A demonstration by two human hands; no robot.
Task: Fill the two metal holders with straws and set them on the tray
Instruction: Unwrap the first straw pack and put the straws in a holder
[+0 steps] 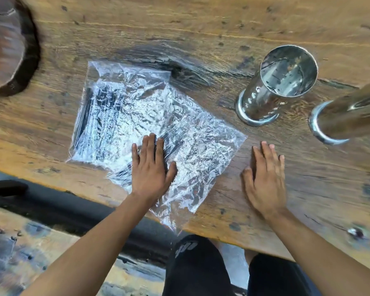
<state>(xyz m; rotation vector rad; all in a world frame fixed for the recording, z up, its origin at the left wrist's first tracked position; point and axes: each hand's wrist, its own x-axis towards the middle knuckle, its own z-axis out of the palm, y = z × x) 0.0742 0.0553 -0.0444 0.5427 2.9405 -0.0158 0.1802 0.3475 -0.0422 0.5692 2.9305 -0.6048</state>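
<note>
Head view: our left hand (pixel 151 167) lies flat, fingers spread, on the plastic straw bag (pixel 150 122), holding nothing. Our right hand (pixel 265 178) rests flat on the wooden table (pixel 179 24). Both empty metal holders (pixel 276 86) stand at two o'clock. Next we must open the bag.

I count two shiny cylindrical metal holders (pixel 276 86) (pixel 348 116), one crinkled clear plastic bag (pixel 150 122) with dark straws (pixel 90 116) I cannot number, one round dark wooden tray (pixel 6 45), two bare hands (pixel 151 169) (pixel 265 178).
</note>
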